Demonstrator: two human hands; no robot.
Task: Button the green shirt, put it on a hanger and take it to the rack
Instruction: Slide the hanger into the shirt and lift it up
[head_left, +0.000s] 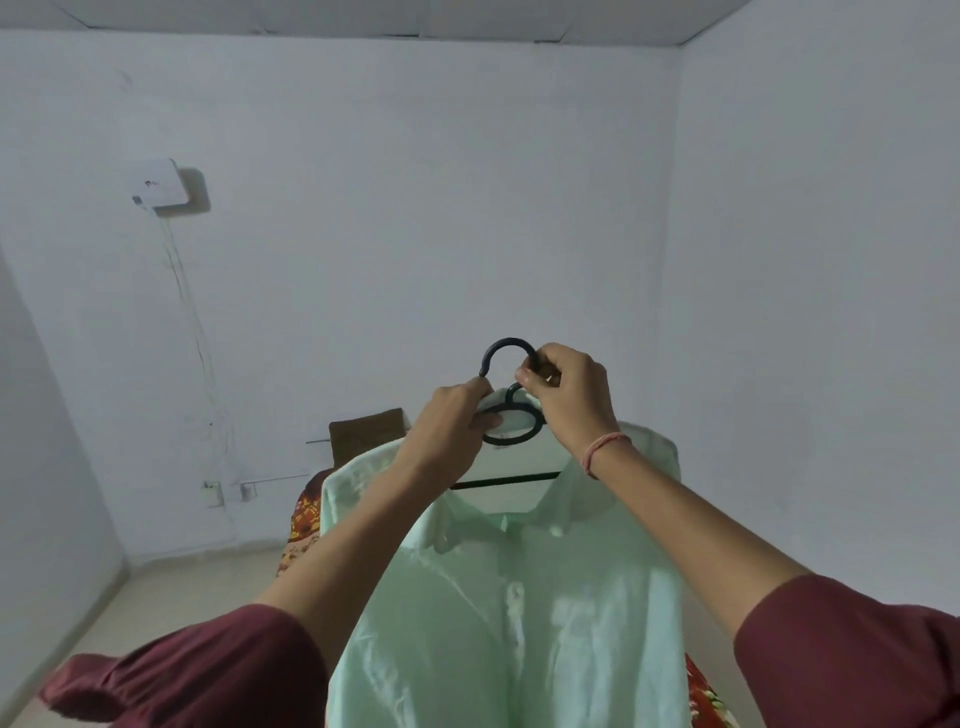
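Note:
The pale green shirt (519, 613) hangs in front of me on a black hanger (511, 431), its front placket closed down the middle and its collar spread around the hanger's bar. My right hand (569, 397) pinches the hanger's hook near its right side, held up at chest height. My left hand (452, 434) grips the hanger's neck and the loop just below the hook. Both arms are raised, with maroon sleeves at the bottom of the view. No rack is in view.
Behind the shirt lies a bed with a red and orange patterned cover (304, 519) and a brown pillow (366, 428). White walls surround the room; a white box (156, 187) with dangling wires is mounted on the left. Pale floor (156, 597) shows at the lower left.

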